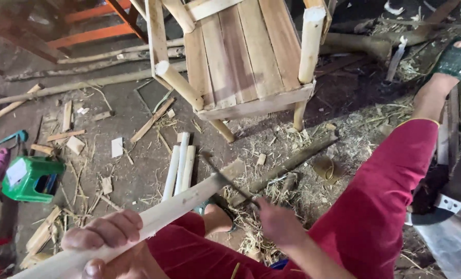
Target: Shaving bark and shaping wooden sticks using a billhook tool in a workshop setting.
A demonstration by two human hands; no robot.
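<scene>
While two hands (189, 232) work, three sticks (180, 164) lie.

Your left hand (106, 232) grips a long pale wooden stick (153, 217), peeled and smooth, fingers curled over its top. It runs diagonally from the lower left corner up toward frame centre, its far end flat-cut and lifted above the dirt floor. 1 small dark mark shows on its upper face near that end.

Your right hand (279, 223) holds a thin dark blade (229, 181), blurred; its kind is unclear. The blade slants up and left from the hand, and its middle crosses the stick's far end. Actual contact cannot be told.
</scene>
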